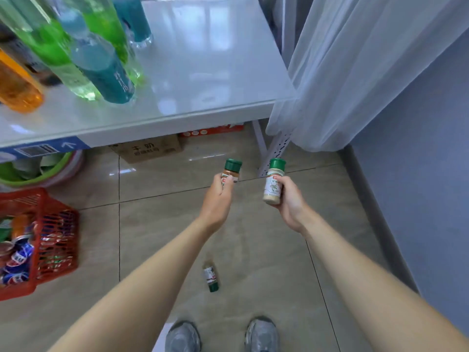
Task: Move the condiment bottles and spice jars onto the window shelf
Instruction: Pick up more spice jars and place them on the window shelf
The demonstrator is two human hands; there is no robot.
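Spice jars (272,185) upright in both hands

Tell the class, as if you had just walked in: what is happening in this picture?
A person stands over a tiled floor, holding a spice jar in each hand. The left hand grips a brown-filled jar; the right hand grips a pale-filled jar. Both are held below the white shelf, where coloured bottles already stand. A third jar lies on its side on the floor.

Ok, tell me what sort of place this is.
Probably a home kitchen or storage corner: drink bottles on a white shelf, a curtain beside it, cartons and a red basket on the tiled floor.
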